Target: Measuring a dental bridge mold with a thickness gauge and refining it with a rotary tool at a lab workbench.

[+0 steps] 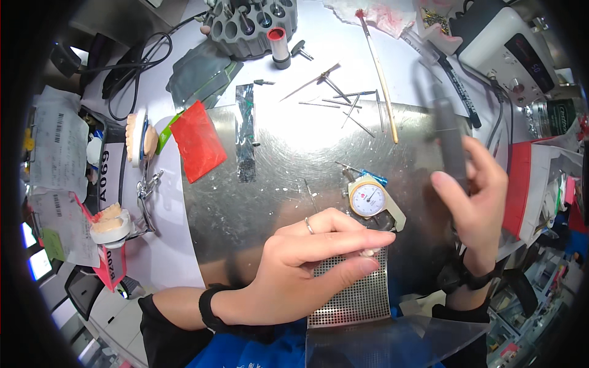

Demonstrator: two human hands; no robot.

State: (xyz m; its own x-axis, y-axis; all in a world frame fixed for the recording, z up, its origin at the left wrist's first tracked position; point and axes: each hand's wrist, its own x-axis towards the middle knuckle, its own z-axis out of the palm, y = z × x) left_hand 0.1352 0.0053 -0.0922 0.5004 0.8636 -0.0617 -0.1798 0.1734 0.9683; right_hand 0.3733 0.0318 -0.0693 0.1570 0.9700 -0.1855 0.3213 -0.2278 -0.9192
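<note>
My left hand (313, 264) is closed, with a small whitish piece (369, 252) pinched between thumb and fingers. The piece looks like a dental crown, but the fingers cover most of it. Under this hand is a perforated metal plate (350, 300). My right hand (475, 196) is wrapped round a dark grey handpiece (451, 135), blurred by motion and pointing away from me. Just beyond my left fingertips, a dial caliper gauge (368, 199) lies on the metal work surface (276, 202).
Several thin burs (350, 104) and a long brush (377, 76) lie at the far middle. A grey bur holder (251, 30) stands behind them. Dental models (110, 224) on an articulator stand at left, near a red sheet (198, 142). The white control unit (506, 52) is at far right.
</note>
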